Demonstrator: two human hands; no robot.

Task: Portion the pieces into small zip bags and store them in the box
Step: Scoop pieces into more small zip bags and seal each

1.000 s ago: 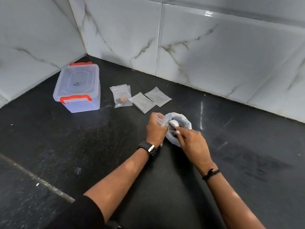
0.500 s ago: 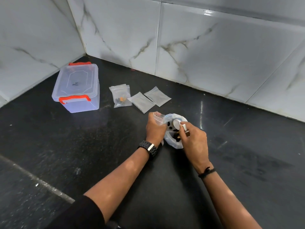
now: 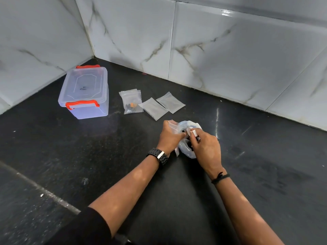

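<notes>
Black stone counter (image 3: 88, 156) lies bare at seven o'clock; left hand (image 3: 169, 137) pinches a small clear zip bag (image 3: 174, 128), right hand (image 3: 206, 149) pinches a white piece (image 3: 193, 133).

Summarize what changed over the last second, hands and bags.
The right hand came up out of the plastic bag with a small white piece in its grip, moving toward the small zip bag the left hand keeps holding open. The box, the filled zip bag and two empty ones stayed put.
</notes>
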